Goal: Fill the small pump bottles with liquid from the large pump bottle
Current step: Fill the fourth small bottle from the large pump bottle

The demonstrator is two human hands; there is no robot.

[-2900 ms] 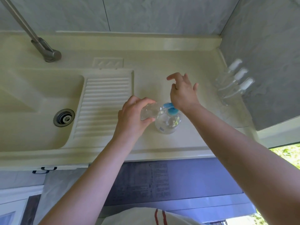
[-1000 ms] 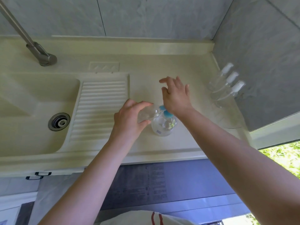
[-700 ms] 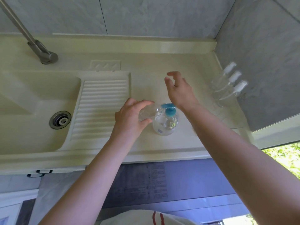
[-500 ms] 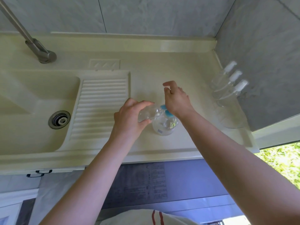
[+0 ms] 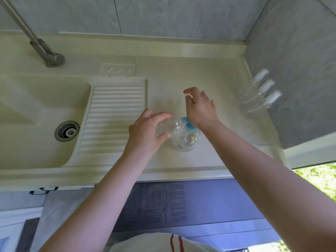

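The large clear pump bottle [image 5: 185, 140] with a blue pump head [image 5: 189, 125] stands on the cream counter [image 5: 172, 91]. My left hand [image 5: 145, 135] is shut on a small clear bottle [image 5: 166, 126], held tilted with its mouth at the blue nozzle. My right hand [image 5: 201, 108] rests its heel on the pump head, fingers spread and lifted. Three small bottles with white pump caps [image 5: 261, 93] stand in a row against the right wall.
A sink basin [image 5: 36, 113] with a metal drain [image 5: 66, 130] lies to the left, a ribbed draining board [image 5: 112, 113] beside it. A grey tap [image 5: 45, 51] rises at the back left. Tiled walls close the back and right.
My right hand has gone up and down on the blue pump head several times. The left hand has kept the small bottle at the nozzle.
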